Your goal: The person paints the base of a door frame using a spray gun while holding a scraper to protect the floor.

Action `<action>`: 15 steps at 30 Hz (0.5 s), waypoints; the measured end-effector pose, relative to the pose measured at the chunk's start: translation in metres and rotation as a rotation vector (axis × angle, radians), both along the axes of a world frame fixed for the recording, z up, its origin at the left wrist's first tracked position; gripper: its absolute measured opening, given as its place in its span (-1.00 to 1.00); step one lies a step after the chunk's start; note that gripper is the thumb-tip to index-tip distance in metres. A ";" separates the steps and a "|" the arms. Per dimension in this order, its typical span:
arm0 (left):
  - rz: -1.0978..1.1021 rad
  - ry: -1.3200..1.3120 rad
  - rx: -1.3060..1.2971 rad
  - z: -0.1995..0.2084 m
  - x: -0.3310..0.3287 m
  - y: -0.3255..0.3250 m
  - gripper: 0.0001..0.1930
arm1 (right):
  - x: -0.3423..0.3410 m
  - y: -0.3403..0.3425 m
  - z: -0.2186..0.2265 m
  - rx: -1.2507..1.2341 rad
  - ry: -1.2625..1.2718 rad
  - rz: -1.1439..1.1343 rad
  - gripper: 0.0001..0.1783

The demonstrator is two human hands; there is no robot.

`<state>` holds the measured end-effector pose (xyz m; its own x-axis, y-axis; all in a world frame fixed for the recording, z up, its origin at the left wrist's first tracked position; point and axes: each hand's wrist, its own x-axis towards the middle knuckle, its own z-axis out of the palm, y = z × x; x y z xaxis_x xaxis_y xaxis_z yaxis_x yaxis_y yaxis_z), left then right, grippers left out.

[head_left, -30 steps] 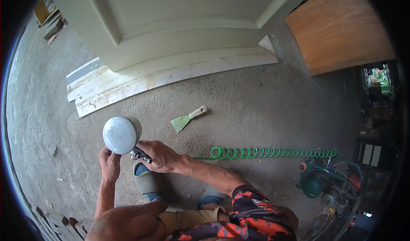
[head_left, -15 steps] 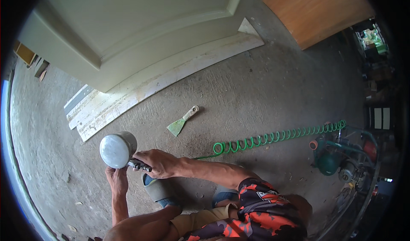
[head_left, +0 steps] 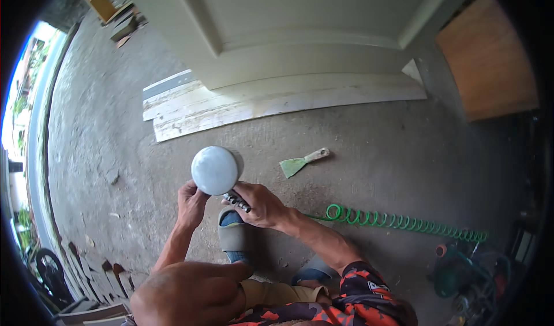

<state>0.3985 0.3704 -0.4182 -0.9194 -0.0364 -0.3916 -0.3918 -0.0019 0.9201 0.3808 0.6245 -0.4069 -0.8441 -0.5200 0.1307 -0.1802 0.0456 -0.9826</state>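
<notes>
Nearest to you, ahead of your slipper [head_left: 235, 239], is the round cup [head_left: 214, 170] with whitish top, joined to the metal spray gun [head_left: 236, 202]. Your right grip [head_left: 261, 206] is closed around this gun; your left grip [head_left: 192, 203] is at the underside of the cup, and I cannot tell whether it grasps. To the right, the green coiled hose [head_left: 398, 220] extends over the floor [head_left: 369, 129]. A scraper [head_left: 303, 163] lies farther, well apart from both hands. Beyond are whitish boards [head_left: 277, 99], along the lower edge of the large greyish panel [head_left: 306, 20].

Spray gun [head_left: 237, 202] part-hidden; panel [head_left: 306, 23] cut off above.
</notes>
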 end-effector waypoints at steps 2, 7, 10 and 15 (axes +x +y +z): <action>-0.033 0.009 0.074 0.000 0.002 -0.007 -0.70 | 0.000 -0.002 0.002 0.007 -0.020 0.016 -0.46; -0.025 0.009 0.095 -0.003 0.004 -0.007 -0.68 | 0.001 0.001 0.004 -0.009 0.013 0.025 -0.47; -0.035 -0.003 0.088 -0.006 0.004 -0.008 -0.66 | 0.000 0.002 0.010 0.044 0.063 -0.015 -0.60; -0.036 -0.009 0.069 -0.003 0.003 -0.008 -0.66 | -0.001 0.000 0.012 0.003 0.132 -0.053 -0.63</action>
<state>0.4017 0.3624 -0.4215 -0.9162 0.0241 -0.4001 -0.4008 -0.0509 0.9148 0.3798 0.6244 -0.3947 -0.8462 -0.4755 0.2403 -0.3047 0.0619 -0.9504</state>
